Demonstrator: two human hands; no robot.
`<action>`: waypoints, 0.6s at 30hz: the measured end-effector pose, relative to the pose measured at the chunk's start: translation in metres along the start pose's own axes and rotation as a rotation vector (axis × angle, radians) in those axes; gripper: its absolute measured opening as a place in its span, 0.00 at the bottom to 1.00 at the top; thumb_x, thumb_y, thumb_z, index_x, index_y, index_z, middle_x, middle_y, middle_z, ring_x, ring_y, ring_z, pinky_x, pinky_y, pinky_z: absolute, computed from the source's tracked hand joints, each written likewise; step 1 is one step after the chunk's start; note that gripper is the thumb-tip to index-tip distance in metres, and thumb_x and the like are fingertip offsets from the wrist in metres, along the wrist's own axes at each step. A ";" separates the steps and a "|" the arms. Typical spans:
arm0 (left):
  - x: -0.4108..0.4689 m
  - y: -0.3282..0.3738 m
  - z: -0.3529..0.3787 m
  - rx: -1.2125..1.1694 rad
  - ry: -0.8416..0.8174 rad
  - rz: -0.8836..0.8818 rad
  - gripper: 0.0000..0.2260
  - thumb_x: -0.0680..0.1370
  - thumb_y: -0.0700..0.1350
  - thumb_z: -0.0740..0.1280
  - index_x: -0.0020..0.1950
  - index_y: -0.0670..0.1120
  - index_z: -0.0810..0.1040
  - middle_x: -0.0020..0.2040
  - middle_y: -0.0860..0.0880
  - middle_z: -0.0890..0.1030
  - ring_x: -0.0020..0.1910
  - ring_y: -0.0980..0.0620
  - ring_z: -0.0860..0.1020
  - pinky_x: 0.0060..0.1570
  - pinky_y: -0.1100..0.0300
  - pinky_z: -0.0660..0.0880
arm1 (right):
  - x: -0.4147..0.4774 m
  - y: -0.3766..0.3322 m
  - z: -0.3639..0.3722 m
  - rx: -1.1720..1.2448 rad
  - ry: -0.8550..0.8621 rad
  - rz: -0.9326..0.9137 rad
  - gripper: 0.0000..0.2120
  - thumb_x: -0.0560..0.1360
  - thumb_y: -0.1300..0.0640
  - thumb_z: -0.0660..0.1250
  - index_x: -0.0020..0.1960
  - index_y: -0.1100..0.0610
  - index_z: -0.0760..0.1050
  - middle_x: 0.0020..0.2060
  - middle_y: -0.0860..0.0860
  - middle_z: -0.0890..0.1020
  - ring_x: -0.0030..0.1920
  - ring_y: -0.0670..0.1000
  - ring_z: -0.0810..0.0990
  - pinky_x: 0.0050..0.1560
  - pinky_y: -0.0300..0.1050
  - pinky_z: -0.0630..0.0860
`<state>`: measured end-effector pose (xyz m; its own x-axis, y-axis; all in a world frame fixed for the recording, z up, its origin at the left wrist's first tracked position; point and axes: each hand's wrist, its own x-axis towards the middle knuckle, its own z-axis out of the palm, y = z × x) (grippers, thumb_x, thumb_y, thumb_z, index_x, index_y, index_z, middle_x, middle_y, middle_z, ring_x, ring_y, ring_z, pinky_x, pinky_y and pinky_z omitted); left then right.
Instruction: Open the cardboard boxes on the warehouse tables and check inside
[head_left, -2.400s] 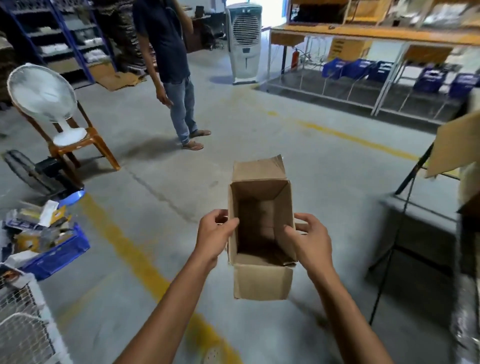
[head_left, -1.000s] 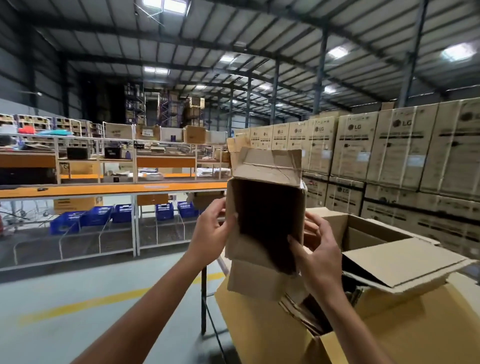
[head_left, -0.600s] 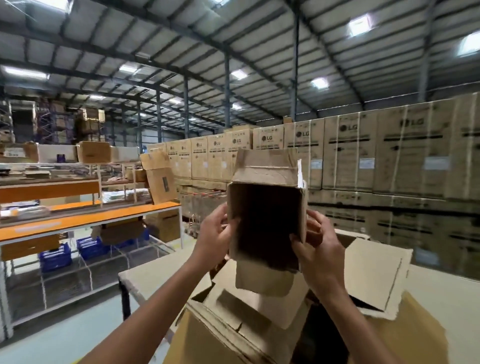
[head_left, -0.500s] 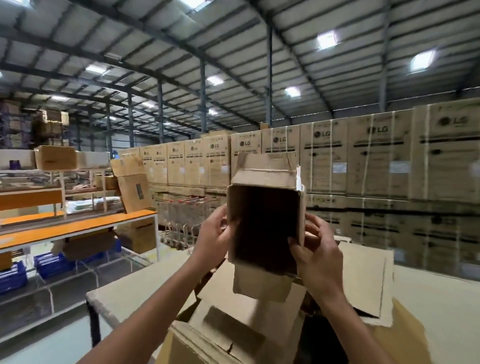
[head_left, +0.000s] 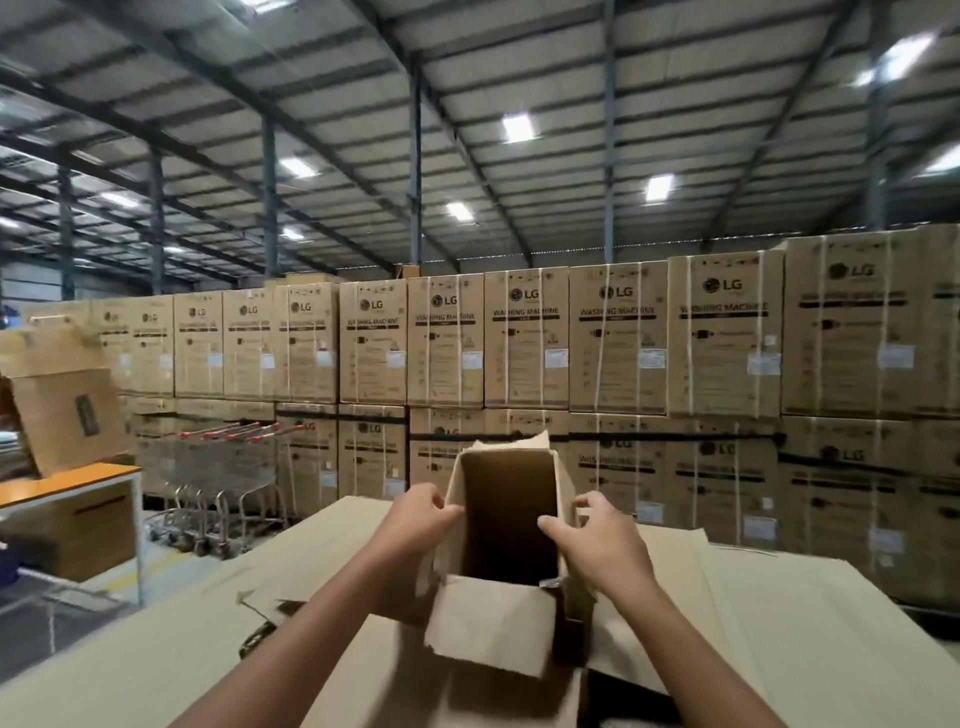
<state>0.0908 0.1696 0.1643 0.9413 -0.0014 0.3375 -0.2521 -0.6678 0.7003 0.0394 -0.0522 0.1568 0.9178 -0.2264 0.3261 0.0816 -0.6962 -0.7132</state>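
stacked lg washing-machine cartons (head_left: 524, 338) wall the back beneath a lit metal roof (head_left: 467, 104), trolleys (head_left: 218, 467) left.

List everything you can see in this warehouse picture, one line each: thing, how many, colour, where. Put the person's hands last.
small box: one, brown, open, dark inside, held at centre
washing machine cartons: many, brown, stacked two high along the back
trolleys: several nested, metal with red handles, left of centre
table: one, orange top, far left
open carton: one, brown, tilted, above that table's top
cardboard sheets: several, brown, spread below the hands
ceiling lights: several, white, overhead
left hand: one, grips the small box's left wall
right hand: one, grips its right wall
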 end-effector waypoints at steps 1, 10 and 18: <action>0.009 -0.005 0.004 0.075 -0.009 -0.019 0.06 0.79 0.50 0.68 0.50 0.48 0.77 0.45 0.50 0.80 0.41 0.57 0.77 0.33 0.64 0.71 | 0.008 0.002 0.006 -0.085 -0.012 0.022 0.30 0.71 0.35 0.68 0.68 0.50 0.70 0.59 0.50 0.79 0.55 0.52 0.78 0.51 0.48 0.77; 0.054 -0.046 0.068 0.746 -0.195 0.033 0.14 0.78 0.50 0.61 0.63 0.50 0.75 0.63 0.47 0.76 0.64 0.44 0.73 0.60 0.47 0.70 | 0.046 0.029 0.057 -0.710 -0.212 -0.004 0.28 0.75 0.37 0.62 0.72 0.46 0.68 0.76 0.56 0.60 0.72 0.60 0.61 0.66 0.60 0.64; 0.072 -0.061 0.075 0.731 -0.132 0.258 0.22 0.82 0.58 0.59 0.72 0.50 0.67 0.70 0.46 0.71 0.69 0.44 0.68 0.65 0.47 0.70 | 0.045 0.037 0.068 -0.680 -0.123 -0.032 0.33 0.78 0.33 0.57 0.78 0.46 0.57 0.80 0.56 0.54 0.77 0.61 0.56 0.71 0.62 0.62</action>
